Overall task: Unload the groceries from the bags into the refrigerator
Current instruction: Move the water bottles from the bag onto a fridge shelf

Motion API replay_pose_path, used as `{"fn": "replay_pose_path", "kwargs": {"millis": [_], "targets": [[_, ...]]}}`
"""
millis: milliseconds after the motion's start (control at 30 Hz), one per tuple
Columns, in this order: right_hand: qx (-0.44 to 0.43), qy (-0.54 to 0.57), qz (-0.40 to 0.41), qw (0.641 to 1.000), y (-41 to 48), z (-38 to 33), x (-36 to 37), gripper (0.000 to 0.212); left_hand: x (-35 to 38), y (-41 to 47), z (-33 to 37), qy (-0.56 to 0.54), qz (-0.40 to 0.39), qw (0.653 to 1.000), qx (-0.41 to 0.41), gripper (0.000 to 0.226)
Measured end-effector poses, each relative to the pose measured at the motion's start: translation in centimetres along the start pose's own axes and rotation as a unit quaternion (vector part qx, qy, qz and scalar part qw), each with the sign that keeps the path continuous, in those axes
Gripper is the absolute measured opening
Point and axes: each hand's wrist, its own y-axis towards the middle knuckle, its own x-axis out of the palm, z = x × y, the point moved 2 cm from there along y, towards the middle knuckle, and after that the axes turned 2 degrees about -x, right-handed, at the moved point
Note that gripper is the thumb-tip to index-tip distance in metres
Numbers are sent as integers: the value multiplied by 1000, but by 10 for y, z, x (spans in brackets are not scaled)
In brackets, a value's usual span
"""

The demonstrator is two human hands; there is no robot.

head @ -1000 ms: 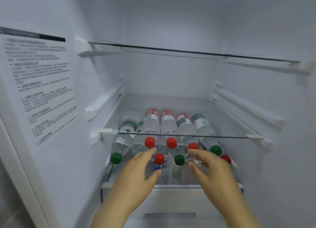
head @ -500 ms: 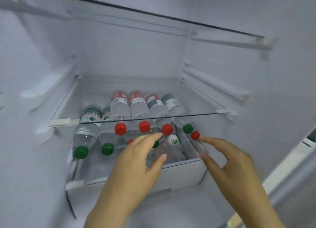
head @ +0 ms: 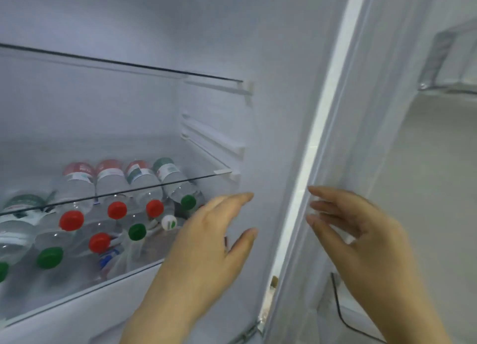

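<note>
Both the left hand (head: 206, 237) and right hand (head: 361, 235) hang loose-fingered, holding nothing, beside clear plastic capped water bottles (head: 111, 186) in the white refrigerator (head: 271, 111).

Red and green bottle caps (head: 71, 220), white refrigerator (head: 271, 59)

readable text: none | bottle labels (head: 110, 173): red and green bands, print too blurred to read

Pale grey-beige surface (head: 426, 188) at right (evenly lit), thin black cable (head: 338, 315) low down
</note>
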Motion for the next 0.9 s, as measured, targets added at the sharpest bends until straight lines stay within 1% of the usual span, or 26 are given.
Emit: {"fn": "replay_pose_path", "kwargs": {"millis": [133, 233, 333, 500, 600, 733, 900], "targets": [[-7, -44, 37, 998, -15, 0, -52, 32, 24, 1, 50, -36, -15, 997, 61, 43], [-8, -91, 75, 993, -27, 6, -91, 33, 41, 1, 83, -58, -21, 993, 99, 41], [6, -150, 115, 982, -39, 16, -127, 36, 61, 4, 114, -88, -32, 986, 138, 41], [47, -231, 175, 956, -61, 25, -177, 39, 100, 14, 159, -149, -89, 964, 202, 44], [65, -290, 218, 929, -76, 23, -202, 41, 121, 20, 184, -173, -130, 944, 250, 45], [107, -365, 267, 886, -101, 12, -224, 43, 146, 22, 211, -213, -179, 909, 310, 44], [191, -453, 284, 823, -136, -9, -228, 44, 172, 8, 230, -253, -253, 863, 358, 46]]}}
